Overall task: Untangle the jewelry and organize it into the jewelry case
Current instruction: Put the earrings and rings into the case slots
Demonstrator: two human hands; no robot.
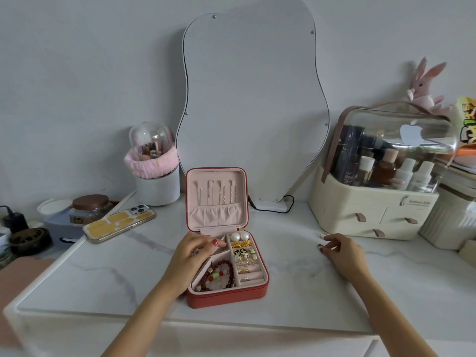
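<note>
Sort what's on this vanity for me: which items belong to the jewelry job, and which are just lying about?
Job:
- jewelry case, open
- red bead bracelet in it
- pearl earrings
- small pale piece by right hand
- left hand, in the case

Lying about:
- phone
- mirror
- cosmetics organizer
- brush holder
- plush rabbit

left hand (193, 249) forward, palm down, fingers curled. right hand (341, 249) out wide, fingertips (326, 238) pinched low, both forearms extended.

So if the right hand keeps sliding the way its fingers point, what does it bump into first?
Probably the small pale item on the table just past the right hand. Its fingers point up-left toward it. Beyond that the marble table looks bare.
</note>
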